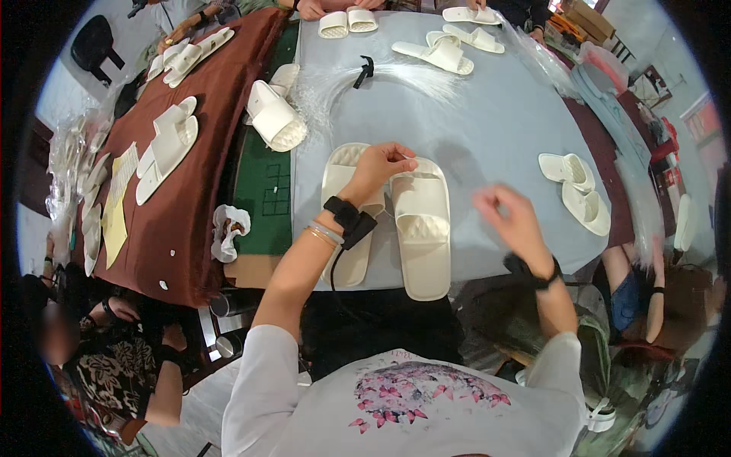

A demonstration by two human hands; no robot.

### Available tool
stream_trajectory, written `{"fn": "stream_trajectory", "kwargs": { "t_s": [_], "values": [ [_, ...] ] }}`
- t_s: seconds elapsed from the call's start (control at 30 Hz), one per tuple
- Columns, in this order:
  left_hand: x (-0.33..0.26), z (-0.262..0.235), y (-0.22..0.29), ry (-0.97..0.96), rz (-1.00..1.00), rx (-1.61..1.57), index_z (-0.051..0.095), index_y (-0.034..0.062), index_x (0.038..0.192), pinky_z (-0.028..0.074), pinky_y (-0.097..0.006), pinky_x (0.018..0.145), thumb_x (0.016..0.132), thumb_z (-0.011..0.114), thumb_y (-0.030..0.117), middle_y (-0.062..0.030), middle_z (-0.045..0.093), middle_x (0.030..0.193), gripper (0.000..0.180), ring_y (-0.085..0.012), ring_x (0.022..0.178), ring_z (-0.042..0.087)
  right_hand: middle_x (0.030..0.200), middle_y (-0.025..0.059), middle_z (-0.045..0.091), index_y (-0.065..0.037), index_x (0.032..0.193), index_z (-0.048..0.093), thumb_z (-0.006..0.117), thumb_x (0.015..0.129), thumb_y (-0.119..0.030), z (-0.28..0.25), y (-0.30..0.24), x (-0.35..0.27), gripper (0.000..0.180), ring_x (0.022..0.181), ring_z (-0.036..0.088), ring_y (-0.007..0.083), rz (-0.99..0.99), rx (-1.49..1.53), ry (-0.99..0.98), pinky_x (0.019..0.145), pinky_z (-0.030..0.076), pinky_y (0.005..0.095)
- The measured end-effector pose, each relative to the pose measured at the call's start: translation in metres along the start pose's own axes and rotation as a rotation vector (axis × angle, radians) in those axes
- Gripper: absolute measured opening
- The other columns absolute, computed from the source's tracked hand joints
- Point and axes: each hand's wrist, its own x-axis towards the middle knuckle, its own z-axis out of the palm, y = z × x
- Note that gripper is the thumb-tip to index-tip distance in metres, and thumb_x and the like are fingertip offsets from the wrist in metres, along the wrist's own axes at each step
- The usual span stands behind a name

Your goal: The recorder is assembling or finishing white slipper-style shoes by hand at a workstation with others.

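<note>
Bunching its fingertips together, the left hand [377, 166] bends over the toe end of a cream, open-toed plastic slipper with a broad strap [422, 202]. Whether those fingertips press on the rim, pinch something fine or stop just short of it, I cannot tell. The right hand [509, 212], to the right of that slipper and apart from it, has its fingers curled inward; blur keeps me from telling whether they hold anything.

The slipper lies sole down with its heel toward the person, probably so that toe and strap are easy to reach. Its matching mate [346, 259] lies just to its left, partly under the left wrist, likely set there to keep the pair together. Beneath it spreads a smooth grey-blue cloth [506, 129].

Beyond its toe lies a fanned bundle of fine, clear plastic strands [426, 80] with a black tie [365, 71], perhaps bound to stop them scattering. Left of the strands, and beyond the slipper to its left, rest more cream slippers, one leaning on another [278, 114]. Well to its right sits another loose cream pair [586, 207]. Farther left, cream slippers [167, 141] overlap on a brown cloth [217, 137], seemingly to save room.
</note>
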Motion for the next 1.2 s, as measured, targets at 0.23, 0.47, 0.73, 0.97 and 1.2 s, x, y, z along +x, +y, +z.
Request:
{"fn": "stream_trajectory", "kwargs": {
  "t_s": [0.23, 0.47, 0.73, 0.97, 1.2],
  "values": [
    [0.005, 0.004, -0.016, 0.056, 0.012, -0.164, 0.06, 0.0014, 0.094, 0.04, -0.021, 0.063, 0.076, 0.067, 0.012, -0.0017, 0.059, 0.075, 0.021, -0.0083, 0.07, 0.051, 0.087, 0.0021, 0.063, -0.002, 0.098, 0.062, 0.058, 0.082, -0.015, 0.092, 0.051, 0.107, 0.022, 0.081, 0.055, 0.0088, 0.211, 0.321, -0.439, 0.073, 0.044, 0.0249],
    [0.003, 0.01, -0.018, 0.297, 0.163, -0.319, 0.056, 0.0022, 0.102, 0.04, -0.02, 0.066, 0.085, 0.057, 0.021, -0.0024, 0.058, 0.085, 0.025, -0.007, 0.072, 0.049, 0.094, 0.0065, 0.063, 0.002, 0.101, 0.06, 0.061, 0.082, -0.023, 0.102, 0.044, 0.102, 0.031, 0.087, 0.057, 0.0106, 0.421, 0.517, -0.204, 0.075, 0.044, 0.0236],
    [0.003, -0.008, -0.034, 0.196, 0.169, -0.46, 0.045, 0.0028, 0.117, 0.039, -0.02, 0.067, 0.093, 0.042, 0.022, 0.0003, 0.054, 0.082, 0.031, -0.0074, 0.07, 0.045, 0.095, 0.0076, 0.061, 0.001, 0.109, 0.055, 0.055, 0.086, -0.019, 0.093, 0.012, 0.108, 0.03, 0.087, 0.058, 0.0133, 0.324, 1.006, 0.199, 0.079, 0.045, 0.0243],
    [-0.003, 0.001, -0.022, 0.334, 0.182, -0.565, 0.051, 0.0014, 0.115, 0.04, -0.02, 0.069, 0.09, 0.047, 0.014, -0.002, 0.057, 0.082, 0.028, -0.0076, 0.074, 0.049, 0.086, 0.0065, 0.059, 0.0, 0.114, 0.051, 0.052, 0.088, -0.019, 0.101, 0.041, 0.133, 0.033, 0.077, 0.057, 0.012, 0.199, 0.983, 0.008, 0.07, 0.047, 0.0232],
    [-0.006, 0.009, -0.017, 0.335, 0.142, -0.285, 0.059, 0.0003, 0.106, 0.041, -0.021, 0.07, 0.086, 0.052, 0.013, -0.0013, 0.059, 0.086, 0.024, -0.007, 0.077, 0.05, 0.084, 0.0083, 0.059, -0.001, 0.109, 0.047, 0.053, 0.088, -0.018, 0.099, 0.064, 0.123, 0.027, 0.073, 0.057, 0.0131, 0.193, 1.015, -0.062, 0.069, 0.047, 0.0246]
  ]
}}
